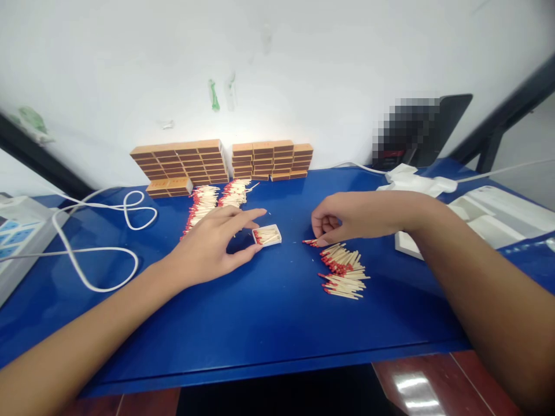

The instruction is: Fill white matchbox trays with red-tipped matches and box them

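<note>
Near the middle of the blue table, a small white matchbox tray lies partly filled with red-tipped matches. My left hand is at its left end, with the thumb at the near corner and a finger at the far corner, holding it between them; the index finger stretches above it. To the right, my right hand has its fingers curled and pinched on a few matches low over the table. Just below that hand lies a loose pile of matches, heads mostly to the left.
Stacked closed matchboxes stand against the wall, with another stack beside them. More matches lie in rows behind my left hand. A white cable loops at left; white packaging and a dark panel are at right.
</note>
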